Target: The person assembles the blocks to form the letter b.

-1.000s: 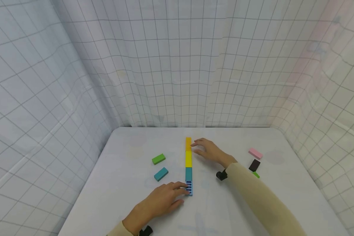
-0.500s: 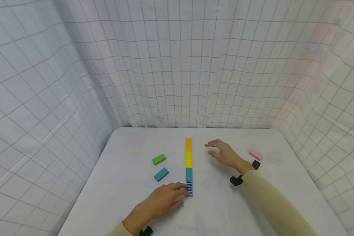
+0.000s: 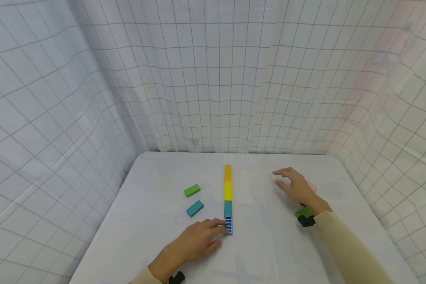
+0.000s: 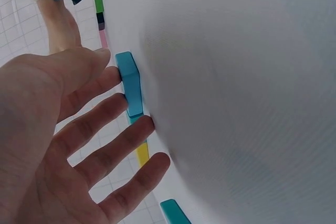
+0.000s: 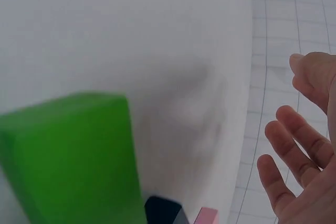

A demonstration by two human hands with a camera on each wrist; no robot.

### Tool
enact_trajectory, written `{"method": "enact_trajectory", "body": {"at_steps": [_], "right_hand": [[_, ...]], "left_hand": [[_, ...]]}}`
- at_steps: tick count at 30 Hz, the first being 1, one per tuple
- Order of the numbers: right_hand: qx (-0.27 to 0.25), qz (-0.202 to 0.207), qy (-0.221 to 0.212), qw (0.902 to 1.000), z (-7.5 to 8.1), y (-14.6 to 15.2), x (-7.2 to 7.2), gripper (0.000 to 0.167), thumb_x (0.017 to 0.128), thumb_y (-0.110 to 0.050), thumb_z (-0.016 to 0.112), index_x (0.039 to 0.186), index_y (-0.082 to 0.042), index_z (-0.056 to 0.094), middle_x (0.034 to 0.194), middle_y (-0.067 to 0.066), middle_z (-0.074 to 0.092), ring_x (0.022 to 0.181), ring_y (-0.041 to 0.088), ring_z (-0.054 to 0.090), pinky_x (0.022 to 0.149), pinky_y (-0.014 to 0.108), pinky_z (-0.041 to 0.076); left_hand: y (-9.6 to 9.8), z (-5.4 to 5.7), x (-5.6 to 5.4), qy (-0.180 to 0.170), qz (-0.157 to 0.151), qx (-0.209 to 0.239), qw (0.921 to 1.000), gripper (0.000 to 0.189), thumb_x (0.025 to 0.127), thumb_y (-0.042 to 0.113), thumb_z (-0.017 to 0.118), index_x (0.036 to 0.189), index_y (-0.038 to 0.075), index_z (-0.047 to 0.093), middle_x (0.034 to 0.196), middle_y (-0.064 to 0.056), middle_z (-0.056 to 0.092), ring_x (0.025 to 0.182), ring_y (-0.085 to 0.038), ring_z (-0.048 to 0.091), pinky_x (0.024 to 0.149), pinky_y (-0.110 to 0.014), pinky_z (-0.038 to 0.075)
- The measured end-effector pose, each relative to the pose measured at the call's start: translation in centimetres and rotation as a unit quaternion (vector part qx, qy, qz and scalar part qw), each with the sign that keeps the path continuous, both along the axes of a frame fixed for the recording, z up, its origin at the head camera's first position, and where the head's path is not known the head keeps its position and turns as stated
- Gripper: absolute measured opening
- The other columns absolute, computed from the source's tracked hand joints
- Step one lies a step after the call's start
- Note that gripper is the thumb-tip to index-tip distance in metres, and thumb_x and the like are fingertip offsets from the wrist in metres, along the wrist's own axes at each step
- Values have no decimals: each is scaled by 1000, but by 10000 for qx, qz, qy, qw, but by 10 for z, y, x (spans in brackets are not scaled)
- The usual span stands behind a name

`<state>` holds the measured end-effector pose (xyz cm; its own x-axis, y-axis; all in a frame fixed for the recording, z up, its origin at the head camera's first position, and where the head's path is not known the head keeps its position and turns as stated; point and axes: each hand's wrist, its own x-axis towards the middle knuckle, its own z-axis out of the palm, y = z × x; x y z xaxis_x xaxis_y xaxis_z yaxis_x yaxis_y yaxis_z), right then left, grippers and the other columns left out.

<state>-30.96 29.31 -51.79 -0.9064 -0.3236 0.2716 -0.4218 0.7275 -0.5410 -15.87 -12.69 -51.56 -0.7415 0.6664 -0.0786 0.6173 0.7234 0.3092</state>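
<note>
A straight row of blocks runs away from me: a light blue slotted block (image 3: 229, 226) nearest, then teal (image 3: 228, 208), yellow (image 3: 228, 191) and orange (image 3: 228, 172). My left hand (image 3: 198, 238) touches the slotted block with extended fingertips; in the left wrist view its fingers lie along that light blue block (image 4: 131, 85). Over on the right, my right hand (image 3: 297, 188) hovers with relaxed fingers, holding nothing. Partly hidden by that hand and arm are a pink block (image 3: 311, 186), a black block (image 5: 164, 211) and a green block (image 3: 303, 212).
Left of the row lie another green block (image 3: 192, 190) and a loose teal block (image 3: 195, 208). They rest on a white table (image 3: 156, 221), with a grid-patterned curtain (image 3: 213, 86) around its back and sides.
My right hand has moved right, from beside the orange block to over the right-hand blocks. My left hand stays at the slotted block.
</note>
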Motion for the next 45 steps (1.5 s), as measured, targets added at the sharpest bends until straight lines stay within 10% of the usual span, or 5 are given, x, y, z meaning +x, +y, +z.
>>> {"method": "enact_trajectory", "body": {"at_steps": [22, 33, 45], "right_hand": [[209, -1128, -755, 9905, -9, 92, 18, 61, 113, -32, 79, 160, 3, 64, 156, 42, 58, 138, 61, 62, 109, 77, 57], [357, -1312, -845, 9871, -18, 101, 11, 59, 111, -30, 81, 150, 12, 67, 130, 38, 71, 118, 52, 75, 94, 55, 64], [393, -1345, -771, 9871, -27, 96, 5, 48, 111, -20, 79, 146, 12, 70, 129, 39, 72, 116, 51, 74, 95, 57, 61]], "left_hand": [[-3, 0, 1, -24, 24, -62, 10000, 40, 116, 34, 76, 155, 35, 74, 171, 11, 64, 148, -17, 68, 117, -43, 65], [0, 2, 0, -40, 15, -83, 10000, 40, 116, 34, 76, 155, 34, 74, 171, 11, 64, 146, -17, 69, 117, -42, 65], [3, 3, -1, -99, 52, -175, 9998, 41, 115, 35, 77, 156, 35, 74, 169, 10, 65, 145, -16, 70, 116, -42, 65]]}}
